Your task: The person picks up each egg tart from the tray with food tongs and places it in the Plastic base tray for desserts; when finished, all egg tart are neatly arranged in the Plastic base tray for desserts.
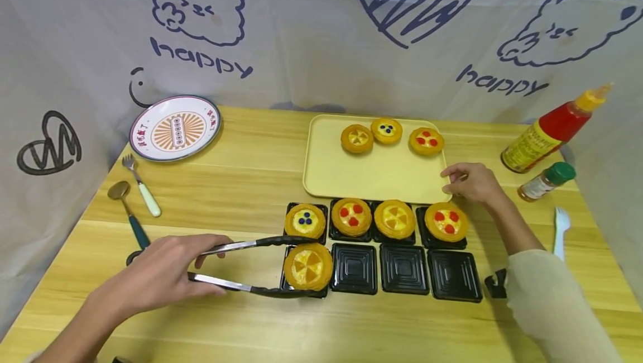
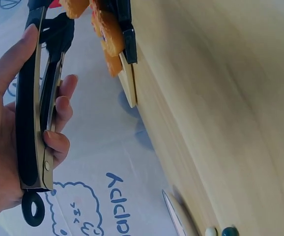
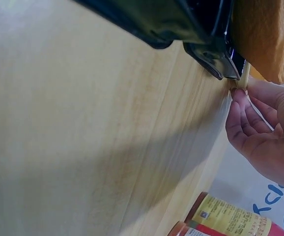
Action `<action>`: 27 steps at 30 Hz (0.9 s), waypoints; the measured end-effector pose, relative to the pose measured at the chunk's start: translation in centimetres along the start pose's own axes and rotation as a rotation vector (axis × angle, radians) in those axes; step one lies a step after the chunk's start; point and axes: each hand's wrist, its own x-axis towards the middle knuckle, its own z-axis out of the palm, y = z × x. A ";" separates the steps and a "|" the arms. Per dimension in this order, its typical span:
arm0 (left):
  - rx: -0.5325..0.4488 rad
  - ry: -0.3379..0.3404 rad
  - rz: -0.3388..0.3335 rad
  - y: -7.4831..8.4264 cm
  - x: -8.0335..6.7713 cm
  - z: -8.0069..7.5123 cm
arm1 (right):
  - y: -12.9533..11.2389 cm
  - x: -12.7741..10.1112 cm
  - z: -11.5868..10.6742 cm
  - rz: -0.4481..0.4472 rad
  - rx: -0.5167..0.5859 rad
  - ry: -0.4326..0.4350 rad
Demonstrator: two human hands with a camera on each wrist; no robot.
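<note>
My left hand (image 1: pixel 198 267) grips black-handled metal tongs (image 1: pixel 241 246). Their tips stand on either side of a yellow-topped tart (image 1: pixel 307 266) in the front-left compartment of a black tray (image 1: pixel 404 269). In the left wrist view the left hand (image 2: pixel 4 147) wraps the tongs (image 2: pixel 31 123), thumb along one arm. Several tarts fill the black tray's back row. My right hand (image 1: pixel 452 181) pinches the near right corner of a yellow tray (image 1: pixel 377 176) carrying three tarts. The right wrist view shows the right hand (image 3: pixel 265 142) curled on that yellow tray's corner (image 3: pixel 241 81).
A patterned plate (image 1: pixel 176 127) leans at the back left, with a fork (image 1: pixel 143 187) and a spoon (image 1: pixel 128 212) below it. A ketchup bottle (image 1: pixel 552 128), a spice jar (image 1: pixel 546 181) and a white plastic fork (image 1: pixel 560 232) lie at the right. Printed cloth walls surround the table.
</note>
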 end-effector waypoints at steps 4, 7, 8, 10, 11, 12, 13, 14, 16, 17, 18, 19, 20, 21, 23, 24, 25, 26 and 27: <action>0.007 -0.035 -0.004 -0.2 -0.2 0.3 | 0.0 0.0 -0.1 -0.008 -0.008 0.012; 0.022 -0.038 -0.011 -0.4 -0.1 0.7 | 0.0 0.0 -0.1 -0.011 -0.010 0.014; 0.025 -0.037 -0.015 -0.5 0.0 0.8 | 0.0 0.0 -0.1 -0.010 -0.009 0.013; 0.035 -0.034 -0.019 -0.6 0.1 1.1 | 0.0 0.0 -0.1 -0.005 -0.004 0.010; 0.037 -0.034 -0.021 -0.6 0.1 1.1 | -0.1 0.0 -0.1 -0.001 0.000 0.009; 0.041 -0.033 -0.022 -0.7 0.2 1.2 | -0.1 0.0 0.0 0.004 0.003 0.007; 0.046 -0.031 -0.024 -0.7 0.2 1.2 | -0.1 0.0 0.0 0.006 0.005 0.007; 0.047 -0.030 -0.025 -0.7 0.3 1.2 | -0.1 0.0 -0.1 0.008 0.006 0.007; 0.043 -0.035 -0.028 -0.6 0.3 1.0 | -0.2 0.0 -0.1 0.009 0.008 0.007; 0.036 -0.041 -0.031 -0.6 0.3 0.9 | -0.2 0.0 -0.1 0.010 0.010 0.007; 0.028 -0.049 -0.038 -0.4 0.3 0.6 | -0.2 0.0 -0.1 0.011 0.012 0.005; 0.015 -0.055 -0.047 -0.3 0.4 0.3 | -0.2 0.0 -0.1 0.010 0.011 0.005; 0.002 -0.056 -0.052 -0.1 0.5 -0.1 | -0.2 0.0 -0.1 0.009 0.011 0.003; -0.006 -0.052 -0.053 0.0 0.6 -0.4 | -0.2 0.0 -0.1 0.010 0.012 0.002; -0.021 -0.032 -0.049 0.2 1.4 -1.2 | -0.2 0.0 -0.1 0.011 0.012 0.002; -0.023 -0.016 -0.046 0.2 1.9 -1.6 | -0.2 0.0 -0.1 0.010 0.010 0.003; -0.028 0.005 -0.034 0.1 2.6 -1.9 | -0.2 0.0 0.0 0.008 0.009 0.005; -0.031 0.022 -0.025 0.0 3.5 -2.1 | -0.1 0.0 0.0 0.007 0.010 0.006; -0.031 0.037 -0.019 -0.3 4.6 -2.2 | -0.1 0.0 0.0 0.004 0.009 0.008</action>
